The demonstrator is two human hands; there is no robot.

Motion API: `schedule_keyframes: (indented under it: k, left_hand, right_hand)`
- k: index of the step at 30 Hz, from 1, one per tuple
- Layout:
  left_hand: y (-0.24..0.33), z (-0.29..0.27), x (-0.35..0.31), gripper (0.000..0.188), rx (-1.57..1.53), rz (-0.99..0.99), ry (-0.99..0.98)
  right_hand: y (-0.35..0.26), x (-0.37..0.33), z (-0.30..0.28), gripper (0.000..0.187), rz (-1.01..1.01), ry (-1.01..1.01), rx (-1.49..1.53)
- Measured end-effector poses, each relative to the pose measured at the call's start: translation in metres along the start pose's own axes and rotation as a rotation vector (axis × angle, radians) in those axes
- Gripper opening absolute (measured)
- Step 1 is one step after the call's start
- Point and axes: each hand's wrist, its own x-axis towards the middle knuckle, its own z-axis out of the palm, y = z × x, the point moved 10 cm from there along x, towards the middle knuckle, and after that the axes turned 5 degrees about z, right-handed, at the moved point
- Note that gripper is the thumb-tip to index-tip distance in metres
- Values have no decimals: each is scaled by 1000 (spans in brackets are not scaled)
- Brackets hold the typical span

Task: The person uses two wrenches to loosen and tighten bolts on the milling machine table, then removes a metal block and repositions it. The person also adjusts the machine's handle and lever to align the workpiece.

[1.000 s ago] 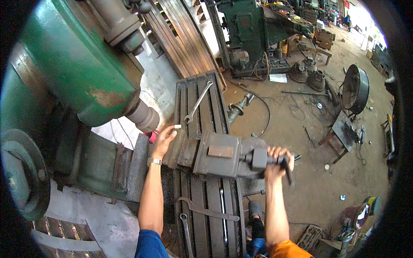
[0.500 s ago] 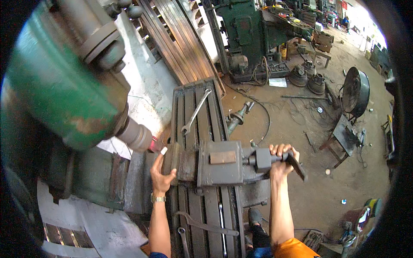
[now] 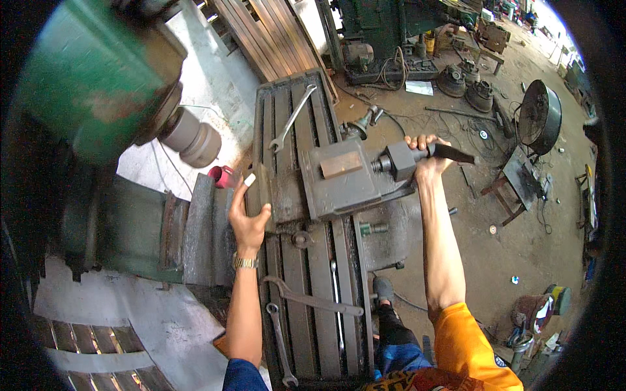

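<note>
A dark machine vise (image 3: 319,192) lies crosswise on the slotted table (image 3: 287,260) of a green milling machine, its right end angled away from me. My left hand (image 3: 248,215) holds the vise's left end, with thumb and forefinger spread over the edge and the other fingers hidden. A white wrap covers one fingertip. At the other end, my right hand (image 3: 432,156) is closed around the screw end beside the black crank handle (image 3: 455,154). A rusty rectangular plate (image 3: 341,165) shows on top of the vise. The round machine spindle (image 3: 192,138) hangs left of the vise.
An open-end wrench (image 3: 293,120) lies at the table's far end. Nearer me are a curved flat bar (image 3: 313,301), a thin wrench (image 3: 337,300) and a combination wrench (image 3: 280,345). A red cup-like object (image 3: 222,176) sits behind my left hand. A large round fan (image 3: 540,117) stands right.
The vise has turned counterclockwise, its handle end swinging away from me with my right hand. My left hand stays at its left end. The whole view has shifted, showing more of the near table.
</note>
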Motion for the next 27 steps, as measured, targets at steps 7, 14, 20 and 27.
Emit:
schedule_keyframes:
  k: [7,14,20,27]
  left_hand:
    - [8,1,-6,67,-88,-101,8]
    - [1,8,-13,68,-16,-56,42]
    - [-13,-2,12,73,-114,-46,-134]
    - [-23,-10,24,89,-173,-67,-173]
  right_hand:
    - [6,-8,-10,40,41,80,64]
    - [11,39,-38,35,76,301,55]
    - [-2,-38,-15,38,-25,65,74]
    - [-4,-93,-3,45,-185,-30,73]
